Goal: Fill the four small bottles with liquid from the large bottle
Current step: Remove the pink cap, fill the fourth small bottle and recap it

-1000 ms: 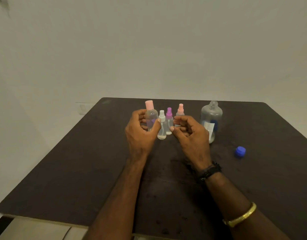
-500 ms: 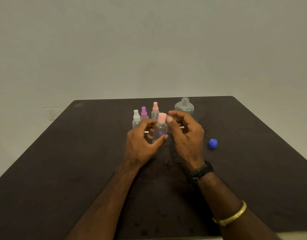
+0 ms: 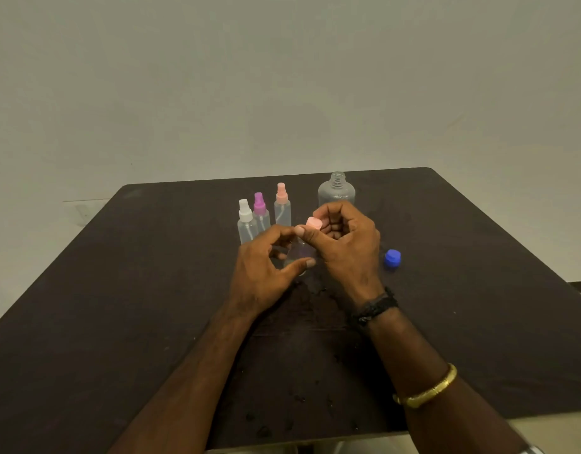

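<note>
My left hand [image 3: 263, 270] grips a small clear bottle [image 3: 300, 255] standing on the dark table [image 3: 119, 306]. My right hand [image 3: 345, 244] pinches its pink cap [image 3: 314, 223] between thumb and fingers. Behind them stand three small spray bottles: one with a white top [image 3: 245, 221], one with a purple top [image 3: 260, 213] and one with a pink top [image 3: 282, 206]. The large clear bottle [image 3: 336, 191] stands uncapped at the back, partly hidden by my right hand. Its blue cap [image 3: 393, 258] lies on the table to the right.
Small dark wet spots [image 3: 315, 290] mark the table in front of my hands. A pale wall rises behind the table. A black band and a gold bangle [image 3: 426, 389] sit on my right forearm.
My left hand carried the pink-capped bottle from the row toward me and set it in front. My right hand came onto its cap. The view shifted, so the bottles sit further left.
</note>
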The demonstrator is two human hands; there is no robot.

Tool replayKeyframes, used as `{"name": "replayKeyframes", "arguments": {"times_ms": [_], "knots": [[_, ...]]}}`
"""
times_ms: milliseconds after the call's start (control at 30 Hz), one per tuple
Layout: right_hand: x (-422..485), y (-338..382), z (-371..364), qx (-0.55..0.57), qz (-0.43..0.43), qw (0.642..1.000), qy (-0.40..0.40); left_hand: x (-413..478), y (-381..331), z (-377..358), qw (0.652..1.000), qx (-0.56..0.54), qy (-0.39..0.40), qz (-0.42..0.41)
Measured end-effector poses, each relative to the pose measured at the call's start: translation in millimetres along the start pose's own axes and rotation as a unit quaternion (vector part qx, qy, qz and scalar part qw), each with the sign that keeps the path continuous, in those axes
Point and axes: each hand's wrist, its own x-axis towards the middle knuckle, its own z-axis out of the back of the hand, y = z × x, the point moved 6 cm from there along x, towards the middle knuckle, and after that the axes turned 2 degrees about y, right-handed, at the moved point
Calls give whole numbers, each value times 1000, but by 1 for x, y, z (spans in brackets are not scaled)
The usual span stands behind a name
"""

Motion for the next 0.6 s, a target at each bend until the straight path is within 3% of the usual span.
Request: {"name": "replayKeyframes", "arguments": {"times_ms": [333, 600], "knots": [[3, -2, 2, -10, 7, 1000, 21, 1, 0, -2, 1000, 7, 10, 2], [3, -1, -8, 14, 18, 996, 83, 4, 9, 1, 1000, 12, 14, 12]]}}
